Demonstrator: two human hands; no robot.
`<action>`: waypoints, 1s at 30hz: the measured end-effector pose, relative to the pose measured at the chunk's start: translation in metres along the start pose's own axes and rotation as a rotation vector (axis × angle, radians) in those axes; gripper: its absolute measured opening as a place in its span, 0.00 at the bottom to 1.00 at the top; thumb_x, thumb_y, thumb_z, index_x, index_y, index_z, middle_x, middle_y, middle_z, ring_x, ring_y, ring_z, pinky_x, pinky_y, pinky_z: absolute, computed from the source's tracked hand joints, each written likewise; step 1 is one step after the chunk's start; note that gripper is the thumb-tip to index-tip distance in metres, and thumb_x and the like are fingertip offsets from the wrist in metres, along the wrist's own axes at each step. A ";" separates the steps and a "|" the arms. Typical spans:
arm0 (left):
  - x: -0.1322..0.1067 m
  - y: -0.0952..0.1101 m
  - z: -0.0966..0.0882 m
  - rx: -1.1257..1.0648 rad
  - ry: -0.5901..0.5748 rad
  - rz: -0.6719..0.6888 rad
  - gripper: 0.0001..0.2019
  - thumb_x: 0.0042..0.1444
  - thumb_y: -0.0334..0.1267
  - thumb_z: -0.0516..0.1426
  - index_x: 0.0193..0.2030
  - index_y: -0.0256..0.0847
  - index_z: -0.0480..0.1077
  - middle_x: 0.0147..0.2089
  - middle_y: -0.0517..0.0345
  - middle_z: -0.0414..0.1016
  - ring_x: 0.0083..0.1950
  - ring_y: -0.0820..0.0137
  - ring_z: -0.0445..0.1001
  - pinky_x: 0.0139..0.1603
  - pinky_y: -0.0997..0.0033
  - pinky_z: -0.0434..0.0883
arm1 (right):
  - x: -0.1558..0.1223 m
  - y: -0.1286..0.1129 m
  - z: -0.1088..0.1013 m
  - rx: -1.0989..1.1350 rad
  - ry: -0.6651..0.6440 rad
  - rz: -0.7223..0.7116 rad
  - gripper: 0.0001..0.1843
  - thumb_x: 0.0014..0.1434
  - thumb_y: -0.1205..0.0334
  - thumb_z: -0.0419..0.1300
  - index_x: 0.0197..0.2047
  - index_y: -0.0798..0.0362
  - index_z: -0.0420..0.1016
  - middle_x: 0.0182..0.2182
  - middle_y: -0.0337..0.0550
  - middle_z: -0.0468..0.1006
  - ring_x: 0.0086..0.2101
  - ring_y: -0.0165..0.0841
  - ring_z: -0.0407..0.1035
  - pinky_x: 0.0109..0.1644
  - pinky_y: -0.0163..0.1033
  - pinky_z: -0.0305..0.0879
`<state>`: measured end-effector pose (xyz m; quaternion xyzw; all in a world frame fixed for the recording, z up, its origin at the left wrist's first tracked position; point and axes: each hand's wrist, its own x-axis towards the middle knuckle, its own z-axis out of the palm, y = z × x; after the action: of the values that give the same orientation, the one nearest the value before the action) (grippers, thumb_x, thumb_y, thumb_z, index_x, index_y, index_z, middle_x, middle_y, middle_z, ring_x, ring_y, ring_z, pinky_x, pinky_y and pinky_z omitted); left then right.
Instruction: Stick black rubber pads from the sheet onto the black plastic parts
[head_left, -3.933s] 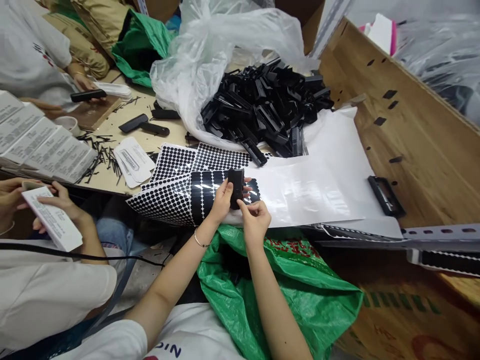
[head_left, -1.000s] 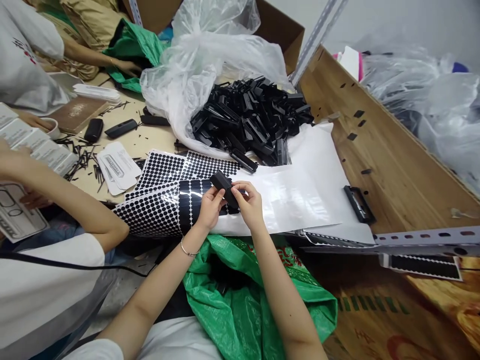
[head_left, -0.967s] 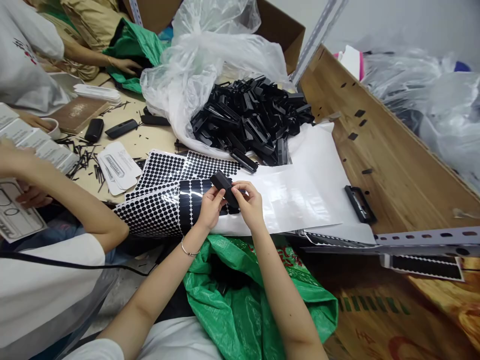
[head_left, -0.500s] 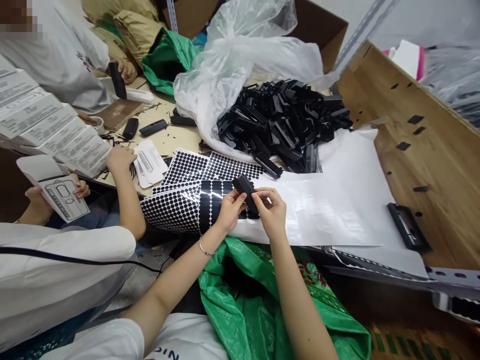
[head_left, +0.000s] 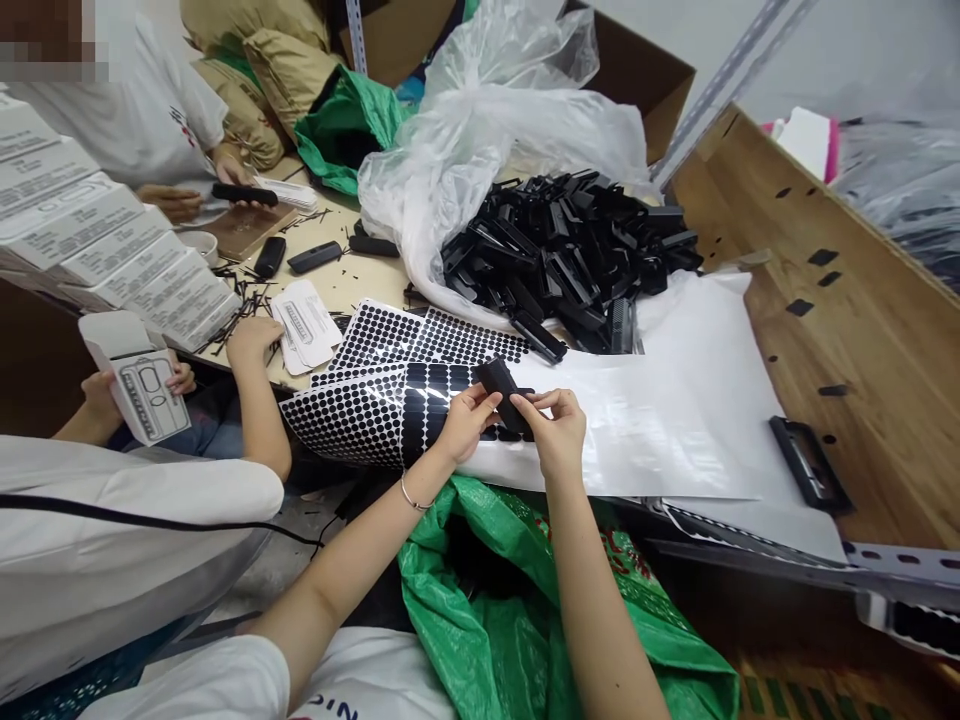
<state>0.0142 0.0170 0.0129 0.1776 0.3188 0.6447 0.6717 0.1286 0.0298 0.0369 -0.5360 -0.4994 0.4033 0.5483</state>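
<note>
My left hand (head_left: pixel 463 424) and my right hand (head_left: pixel 556 430) both pinch a small black plastic part (head_left: pixel 504 391), held tilted just above the sheets of round black stickers (head_left: pixel 375 395). The fingertips of my right hand press on the part's near end. Under my hands lies a big white backing sheet (head_left: pixel 660 400) with its stickers gone. Behind it a heap of the same black plastic parts (head_left: pixel 570 255) spills from a clear plastic bag (head_left: pixel 480 150).
A green woven sack (head_left: pixel 525 610) gapes open in my lap. One black part (head_left: pixel 810 462) lies at the right on the wooden board (head_left: pixel 862 330). At the left a co-worker's hand holds a white box (head_left: pixel 139 390); stacked white boxes (head_left: pixel 97 240) and small black pins (head_left: pixel 232 305) lie beyond.
The black part has been turned in my fingers from upright to tilted. The co-worker at the left has reached a hand onto the table. The view has shifted a little.
</note>
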 end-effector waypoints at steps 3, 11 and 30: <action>-0.001 -0.001 -0.001 0.011 -0.008 -0.007 0.13 0.43 0.38 0.69 0.37 0.40 0.77 0.38 0.55 0.80 0.45 0.63 0.77 0.47 0.64 0.73 | 0.001 -0.001 -0.004 0.075 -0.070 0.074 0.21 0.38 0.53 0.74 0.29 0.50 0.68 0.36 0.40 0.74 0.38 0.35 0.73 0.45 0.46 0.74; -0.001 -0.001 -0.004 0.039 -0.088 -0.027 0.14 0.42 0.38 0.69 0.37 0.40 0.78 0.38 0.54 0.81 0.45 0.64 0.78 0.45 0.67 0.73 | 0.005 -0.005 -0.014 0.173 -0.356 0.158 0.22 0.43 0.53 0.72 0.43 0.48 0.77 0.42 0.43 0.82 0.44 0.38 0.75 0.54 0.50 0.71; -0.004 0.002 -0.004 0.167 -0.155 -0.062 0.17 0.42 0.43 0.69 0.39 0.39 0.77 0.39 0.50 0.81 0.43 0.63 0.79 0.43 0.68 0.76 | -0.009 0.017 -0.014 0.334 -0.289 0.240 0.23 0.51 0.39 0.62 0.41 0.47 0.80 0.37 0.39 0.81 0.38 0.36 0.75 0.40 0.39 0.72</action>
<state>0.0101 0.0121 0.0117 0.2724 0.3238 0.5790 0.6969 0.1428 0.0200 0.0197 -0.4301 -0.4321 0.6148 0.5003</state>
